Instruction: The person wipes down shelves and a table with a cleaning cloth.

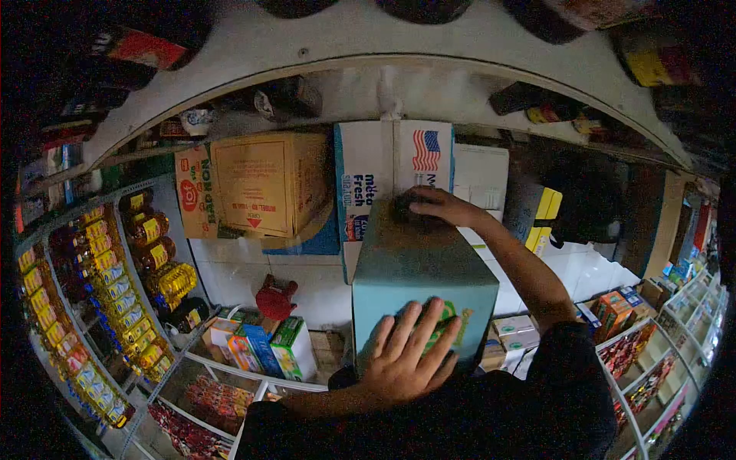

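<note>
A pale green cardboard box (pixel 423 299) stands in front of my body, its printed near side facing me. My left hand (pixel 410 349) presses flat on that near side, fingers spread, partly covering a green and yellow print. At the far end of the box's brown-grey top lies my right hand (pixel 438 205), its fingers bent around a small dark shape that I cannot make out. Just beyond it rises a white milk carton box (pixel 364 165) with a flag print and blue edges.
A brown carton (pixel 257 184) sits to the left behind a red knotted bag (pixel 276 297). Bottles of yellow oil (pixel 115 276) fill racks at far left. Wire-framed shelves (pixel 652 368) with packets flank me at right. A black bag (pixel 579 203) hangs at the right rear.
</note>
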The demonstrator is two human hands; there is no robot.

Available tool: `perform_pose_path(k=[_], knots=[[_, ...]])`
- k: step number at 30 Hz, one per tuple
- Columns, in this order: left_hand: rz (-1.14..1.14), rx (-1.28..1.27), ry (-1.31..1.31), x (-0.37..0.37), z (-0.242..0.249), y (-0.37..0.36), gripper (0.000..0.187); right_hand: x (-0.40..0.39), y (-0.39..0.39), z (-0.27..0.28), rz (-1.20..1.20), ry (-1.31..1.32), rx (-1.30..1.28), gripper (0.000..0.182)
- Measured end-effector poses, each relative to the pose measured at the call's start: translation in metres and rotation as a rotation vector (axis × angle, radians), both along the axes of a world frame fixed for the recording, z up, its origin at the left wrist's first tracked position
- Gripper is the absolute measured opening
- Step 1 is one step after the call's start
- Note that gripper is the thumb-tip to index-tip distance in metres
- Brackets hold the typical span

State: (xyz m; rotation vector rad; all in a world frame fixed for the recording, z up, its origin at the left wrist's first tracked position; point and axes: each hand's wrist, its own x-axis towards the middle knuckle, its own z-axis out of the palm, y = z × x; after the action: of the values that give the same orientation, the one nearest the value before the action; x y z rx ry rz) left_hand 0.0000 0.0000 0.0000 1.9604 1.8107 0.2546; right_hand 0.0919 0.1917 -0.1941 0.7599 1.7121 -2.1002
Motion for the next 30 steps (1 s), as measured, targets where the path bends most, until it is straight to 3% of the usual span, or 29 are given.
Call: perform_pose_path(k=[2, 3, 4, 7, 11, 14, 16, 17, 18, 20, 22, 23, 25, 26, 28, 29, 30], knots=[[0.035, 0.062, -0.023, 0.006, 0.023, -0.009, 0.043, -0.001, -0.016, 0.061, -0.087, 0.302, -0.187, 0.06], [0.045, 0.11, -0.027, -0.004, -0.025, 0.01, 0.043, -0.015, 0.015, 0.053, 0.058, 0.486, 0.033, 0.059], [-0.002, 0.104, -0.009, -0.006, -0.024, 0.009, 0.04, -0.022, 0.015, 0.068, 0.188, 0.674, 0.18, 0.058], [-0.025, 0.098, 0.046, -0.004, -0.018, 0.004, 0.035, -0.047, 0.014, 0.073, 0.305, 0.743, 0.051, 0.058], [0.01, 0.138, 0.031, -0.001, -0.022, -0.001, 0.034, -0.05, -0.004, -0.05, 0.176, 0.401, 0.144, 0.048], [-0.035, 0.026, 0.003, -0.004, -0.016, 0.001, 0.034, -0.047, 0.0, -0.097, 0.184, 0.24, 0.191, 0.047], [-0.023, 0.01, -0.002, -0.004, -0.016, 0.0, 0.034, -0.052, 0.001, -0.089, 0.224, 0.187, 0.261, 0.046], [-0.022, 0.005, -0.003, -0.005, -0.017, 0.001, 0.034, -0.053, -0.004, -0.072, 0.182, 0.323, 0.275, 0.048], [-0.02, 0.04, 0.001, -0.005, -0.018, 0.002, 0.034, -0.056, -0.007, -0.045, 0.139, 0.456, 0.287, 0.05], [-0.023, 0.068, -0.005, -0.005, -0.018, 0.003, 0.033, -0.059, 0.005, 0.041, 0.289, 0.642, 0.446, 0.048], [0.015, 0.137, 0.032, -0.002, -0.02, 0.004, 0.033, -0.054, 0.007, 0.08, 0.257, 0.77, 0.228, 0.049], [0.011, 0.14, 0.029, -0.002, -0.019, 0.005, 0.033, -0.054, 0.007, 0.079, 0.255, 0.766, 0.232, 0.049], [0.0, 0.093, 0.021, -0.005, -0.015, 0.008, 0.032, -0.056, 0.007, 0.067, 0.21, 0.821, -0.029, 0.047], [0.001, 0.094, 0.023, -0.006, -0.015, 0.01, 0.032, -0.054, 0.004, 0.048, 0.199, 0.755, 0.073, 0.048], [-0.016, 0.101, 0.014, -0.009, -0.015, 0.013, 0.032, -0.048, -0.004, -0.024, 0.166, 0.544, 0.246, 0.049], [-0.019, 0.104, 0.016, -0.009, -0.015, 0.012, 0.032, -0.044, 0.004, -0.037, 0.128, 0.318, 0.08, 0.049], [-0.014, 0.12, 0.009, -0.009, -0.017, 0.012, 0.032, -0.033, 0.007, -0.073, 0.103, 0.223, 0.145, 0.05]])
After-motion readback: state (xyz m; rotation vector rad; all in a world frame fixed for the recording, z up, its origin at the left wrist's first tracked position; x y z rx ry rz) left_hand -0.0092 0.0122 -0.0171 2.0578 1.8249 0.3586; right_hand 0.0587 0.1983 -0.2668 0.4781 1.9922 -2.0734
